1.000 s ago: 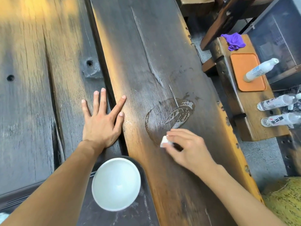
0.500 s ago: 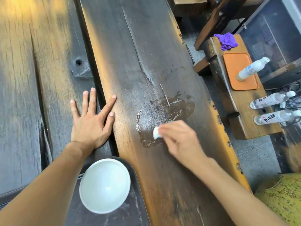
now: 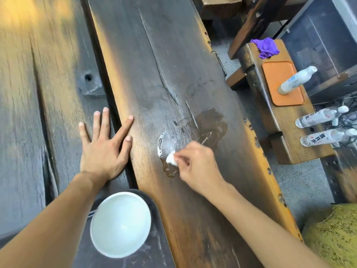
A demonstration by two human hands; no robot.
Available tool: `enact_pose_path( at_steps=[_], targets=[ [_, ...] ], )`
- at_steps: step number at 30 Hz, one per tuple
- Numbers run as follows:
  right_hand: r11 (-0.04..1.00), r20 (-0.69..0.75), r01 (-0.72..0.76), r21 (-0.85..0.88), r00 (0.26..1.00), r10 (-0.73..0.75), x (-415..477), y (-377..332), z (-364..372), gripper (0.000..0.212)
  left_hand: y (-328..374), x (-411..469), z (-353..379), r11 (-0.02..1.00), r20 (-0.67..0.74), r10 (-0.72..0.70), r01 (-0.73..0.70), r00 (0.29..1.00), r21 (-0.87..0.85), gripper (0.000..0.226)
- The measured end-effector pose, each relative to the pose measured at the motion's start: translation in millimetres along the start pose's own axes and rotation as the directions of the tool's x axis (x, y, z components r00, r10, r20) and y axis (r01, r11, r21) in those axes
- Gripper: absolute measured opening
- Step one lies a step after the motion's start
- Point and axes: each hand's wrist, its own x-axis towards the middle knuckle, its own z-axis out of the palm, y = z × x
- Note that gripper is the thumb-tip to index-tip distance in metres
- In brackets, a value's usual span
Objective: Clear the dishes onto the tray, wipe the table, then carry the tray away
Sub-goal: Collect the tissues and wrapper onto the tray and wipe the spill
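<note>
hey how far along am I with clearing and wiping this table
Clearing looks done: the white bowl sits on the dark tray, and no other dishes show on the table. Wiping is in hand: your right hand pinches a small white wad on the wet patch, left hand flat on the wood. Left: dry that patch, then carry the tray away.

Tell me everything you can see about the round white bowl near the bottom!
The round white bowl looks smooth and glossy, maybe ceramic or plastic. It sits upright and looks empty, with a clean pale inside. It rests on the dark tray, which lies at the near end of the wooden table. The person's left forearm crosses beside it on the left, covering part of its rim. Neither hand touches it.
</note>
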Motion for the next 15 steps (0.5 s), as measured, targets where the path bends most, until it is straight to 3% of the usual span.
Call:
enact_pose_path(
  at_steps=[2,4,7,11,15],
  targets=[
    [0.995,0.063,-0.048,0.088,0.997,0.042,-7.4,3.0,-9.2,0.011,0.0,-0.3,-1.2,1.000,0.003,-0.002,0.002,1.000,-0.002,0.058],
    [0.971,-0.067,-0.199,0.134,0.975,0.210,14.5,20.6,-36.6,0.012,0.2,-0.5,-0.9,1.000,0.000,0.000,0.000,1.000,-0.004,0.058],
    [0.888,-0.232,-0.381,0.256,0.868,0.439,66.3,50.3,-89.8,0.010,-0.4,-0.3,0.6,1.000,-0.008,0.009,-0.009,1.000,-0.012,0.057],
    [0.884,-0.261,-0.420,0.208,0.847,0.464,106.3,64.8,-95.2,0.010,-0.9,-0.6,3.6,1.000,-0.019,0.006,-0.006,1.000,-0.008,0.057],
    [0.930,-0.190,-0.365,0.042,0.911,0.366,95.3,40.4,-58.7,0.013,-2.2,0.5,4.4,1.000,-0.019,0.008,-0.008,1.000,-0.003,0.057]
  ],
)
